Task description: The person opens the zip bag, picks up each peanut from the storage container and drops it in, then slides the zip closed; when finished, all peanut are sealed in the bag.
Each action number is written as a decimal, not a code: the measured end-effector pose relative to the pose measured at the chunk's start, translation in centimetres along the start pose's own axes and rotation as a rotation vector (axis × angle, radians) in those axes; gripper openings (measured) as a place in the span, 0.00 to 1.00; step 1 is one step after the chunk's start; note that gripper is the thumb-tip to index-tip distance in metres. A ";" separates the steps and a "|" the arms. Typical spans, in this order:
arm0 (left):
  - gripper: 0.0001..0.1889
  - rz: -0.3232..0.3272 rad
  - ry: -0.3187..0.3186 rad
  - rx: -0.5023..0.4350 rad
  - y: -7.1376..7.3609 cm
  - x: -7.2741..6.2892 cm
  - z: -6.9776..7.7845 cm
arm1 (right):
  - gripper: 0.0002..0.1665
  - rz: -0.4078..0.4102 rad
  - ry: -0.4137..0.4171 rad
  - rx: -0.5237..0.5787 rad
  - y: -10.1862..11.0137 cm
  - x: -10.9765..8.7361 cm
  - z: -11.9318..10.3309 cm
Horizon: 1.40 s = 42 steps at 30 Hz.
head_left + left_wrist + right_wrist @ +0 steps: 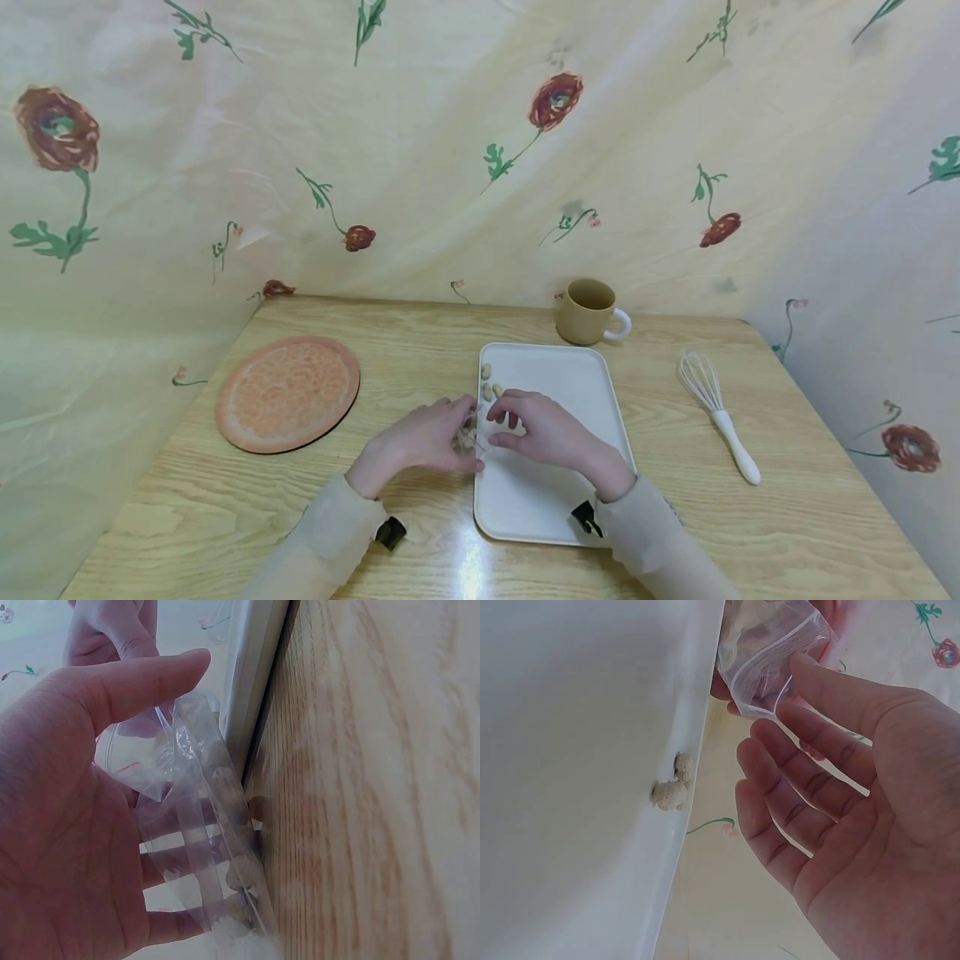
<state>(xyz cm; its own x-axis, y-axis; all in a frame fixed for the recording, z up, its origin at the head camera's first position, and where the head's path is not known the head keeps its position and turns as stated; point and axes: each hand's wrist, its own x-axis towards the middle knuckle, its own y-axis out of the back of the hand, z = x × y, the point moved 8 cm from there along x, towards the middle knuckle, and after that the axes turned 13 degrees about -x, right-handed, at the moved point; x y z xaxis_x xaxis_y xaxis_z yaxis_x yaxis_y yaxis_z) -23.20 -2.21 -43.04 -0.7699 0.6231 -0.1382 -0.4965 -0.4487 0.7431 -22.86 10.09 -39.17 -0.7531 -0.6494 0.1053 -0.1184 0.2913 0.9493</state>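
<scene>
A clear zip bag (pixel 191 817) with several peanuts inside is at the left edge of a white tray (pixel 558 375). My left hand (pixel 427 437) holds the bag from the left, its fingers behind the plastic and the thumb on the near side. At the bag's zip edge, the thumb and forefinger of my right hand (pixel 543 429) pinch the plastic in the right wrist view; the other fingers bend loosely. Several loose peanuts (pixel 487 391) lie along the tray's left side beyond the hands. In the head view the hands partly hide the bag.
A round orange-pink mat (pixel 288 394) lies at the left on the wooden table (pixel 405 333). Behind the tray stands a tan mug (pixel 585 312) with a white handle. To the right lies a whisk (pixel 720 417). Flower-printed cloth (pixel 420 150) hangs behind the table.
</scene>
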 end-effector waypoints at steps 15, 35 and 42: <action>0.45 0.008 0.000 -0.003 0.0 0.1 -0.1 | 0.13 0.051 -0.026 -0.018 1.1 -0.1 1.7; 0.47 0.004 0.011 -0.015 -0.1 -0.1 -0.1 | 0.16 -0.069 -0.151 -0.093 -0.3 0.5 4.6; 0.47 0.004 0.006 -0.029 0.0 -0.1 0.0 | 0.16 -0.115 -0.179 -0.107 -0.8 1.2 5.1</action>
<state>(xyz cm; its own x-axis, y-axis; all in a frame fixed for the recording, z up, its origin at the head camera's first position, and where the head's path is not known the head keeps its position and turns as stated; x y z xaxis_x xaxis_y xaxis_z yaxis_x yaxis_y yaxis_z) -23.09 -2.30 -42.95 -0.7741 0.6176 -0.1391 -0.5048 -0.4696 0.7243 -26.97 12.62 -41.28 -0.8425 -0.5363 -0.0505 -0.1478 0.1400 0.9791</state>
